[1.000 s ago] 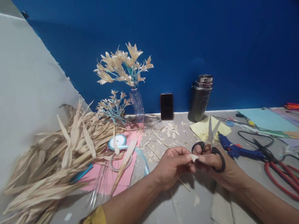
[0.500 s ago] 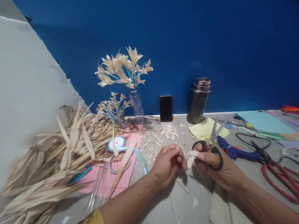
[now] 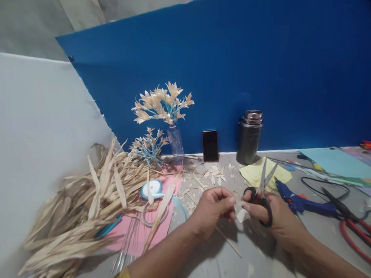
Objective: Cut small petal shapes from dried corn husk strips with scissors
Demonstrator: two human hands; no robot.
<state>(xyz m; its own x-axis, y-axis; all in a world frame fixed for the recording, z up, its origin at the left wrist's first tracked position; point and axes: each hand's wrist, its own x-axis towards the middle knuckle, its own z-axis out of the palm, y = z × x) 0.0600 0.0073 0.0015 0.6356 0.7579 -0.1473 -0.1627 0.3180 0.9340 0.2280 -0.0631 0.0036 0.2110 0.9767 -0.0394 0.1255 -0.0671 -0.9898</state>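
My right hand (image 3: pixel 272 217) grips black-handled scissors (image 3: pixel 263 193), blades slightly apart and pointing up and away. Its fingertips also pinch a small pale husk piece (image 3: pixel 239 209). My left hand (image 3: pixel 212 210) meets that piece from the left, its fingers pinched on it. Both hands hover over the grey table (image 3: pixel 229 261) near its middle. A thin stick (image 3: pixel 230 242) lies on the table under my left hand.
A heap of dried husks (image 3: pixel 80 215) fills the left side, over pink paper (image 3: pixel 153 232) with a ribbon spool (image 3: pixel 152 189). Husk flowers in a bottle (image 3: pixel 175 141), a phone (image 3: pixel 210 145) and a steel flask (image 3: pixel 249 136) stand by the blue wall. A blue glue gun (image 3: pixel 303 201) and red-handled shears (image 3: pixel 365 237) lie at right.
The view has tilted up, so everything sits lower in the frame. My hands parted briefly and now meet again on the husk piece. The scissors stay in my right hand.
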